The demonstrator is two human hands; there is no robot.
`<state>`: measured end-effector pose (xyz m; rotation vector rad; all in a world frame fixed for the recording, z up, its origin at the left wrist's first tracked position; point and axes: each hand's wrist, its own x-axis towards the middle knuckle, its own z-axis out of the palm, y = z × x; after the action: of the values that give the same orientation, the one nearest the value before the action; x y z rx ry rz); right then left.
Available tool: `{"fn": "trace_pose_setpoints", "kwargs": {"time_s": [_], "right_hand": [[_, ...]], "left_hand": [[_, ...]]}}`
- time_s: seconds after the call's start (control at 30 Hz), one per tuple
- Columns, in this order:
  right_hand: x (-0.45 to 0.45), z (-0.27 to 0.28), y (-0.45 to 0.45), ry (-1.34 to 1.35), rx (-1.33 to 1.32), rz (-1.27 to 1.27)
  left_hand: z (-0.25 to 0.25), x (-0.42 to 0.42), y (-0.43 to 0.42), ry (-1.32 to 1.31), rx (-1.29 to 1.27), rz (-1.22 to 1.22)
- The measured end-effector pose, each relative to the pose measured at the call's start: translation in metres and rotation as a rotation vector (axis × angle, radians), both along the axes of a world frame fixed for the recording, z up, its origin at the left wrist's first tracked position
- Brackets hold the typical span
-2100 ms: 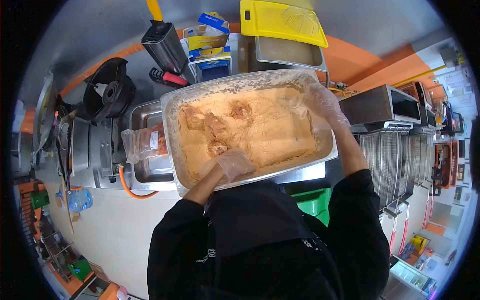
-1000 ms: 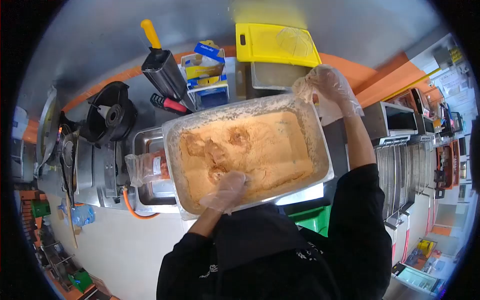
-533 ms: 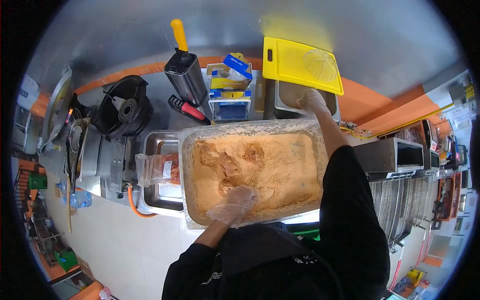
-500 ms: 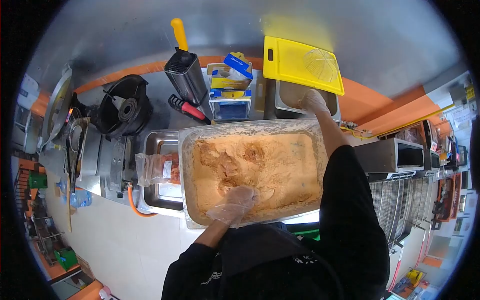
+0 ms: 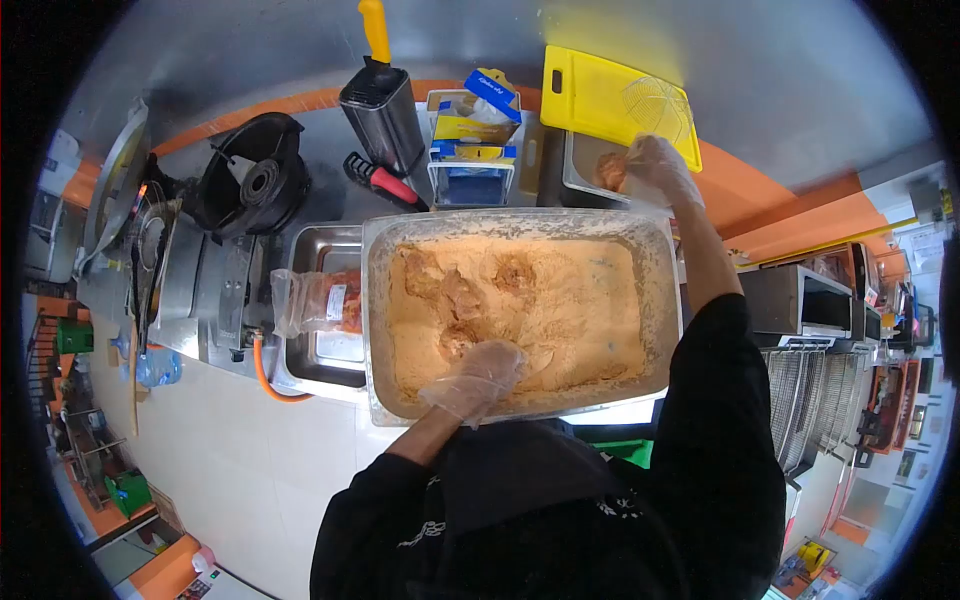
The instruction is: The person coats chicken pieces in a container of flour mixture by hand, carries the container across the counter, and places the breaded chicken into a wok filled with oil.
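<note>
A large metal tray (image 5: 655, 235) holds orange-tan powder (image 5: 590, 290) with several coated meat pieces (image 5: 515, 272) at its left and middle. My left hand (image 5: 480, 375), in a clear plastic glove, rests in the powder near the front edge, beside a coated piece (image 5: 457, 341). Its fingertips are partly hidden by the powder. My right hand (image 5: 660, 168), also gloved and slightly blurred, is over the right side of a smaller metal pan (image 5: 580, 175) behind the tray. Just left of its fingertips, in that pan, a brownish meat piece (image 5: 610, 172) shows; the fingers look loose.
A yellow board (image 5: 600, 95) with a wire strainer (image 5: 657, 108) leans over the small pan. Behind the tray are glove boxes (image 5: 478, 125), a knife block (image 5: 382, 115) and a red-handled tool (image 5: 390, 182). Bagged meat (image 5: 335, 300) lies left, near a black burner (image 5: 255, 180). Wire baskets (image 5: 815, 400) stand right.
My right hand went from the big tray's right end to the small pan, then drew slightly up and right. The meat piece there now shows. My left hand remains in the powder; the view shifted.
</note>
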<state>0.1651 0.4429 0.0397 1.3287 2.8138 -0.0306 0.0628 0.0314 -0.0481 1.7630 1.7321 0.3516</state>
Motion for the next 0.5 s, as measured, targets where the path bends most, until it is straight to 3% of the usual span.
{"fn": "trace_pose_setpoints", "kwargs": {"time_s": [0.1,0.2,0.3,0.43,0.5], "right_hand": [[0.004,0.035,-0.030,0.125,-0.041,-0.056],[0.010,0.032,-0.030,0.292,-0.044,-0.102],[0.011,0.026,-0.029,0.222,0.000,-0.122],[0.025,-0.003,-0.007,0.343,0.041,-0.091],[0.030,0.011,-0.017,0.448,0.017,-0.039]], "left_hand": [[0.002,0.004,0.001,0.067,-0.063,0.025],[0.001,0.004,-0.003,0.018,0.085,0.012],[0.012,0.005,0.003,0.028,-0.040,-0.027],[0.046,0.000,-0.001,-0.077,-0.018,0.024],[0.054,-0.003,0.002,-0.109,-0.022,0.027]]}}
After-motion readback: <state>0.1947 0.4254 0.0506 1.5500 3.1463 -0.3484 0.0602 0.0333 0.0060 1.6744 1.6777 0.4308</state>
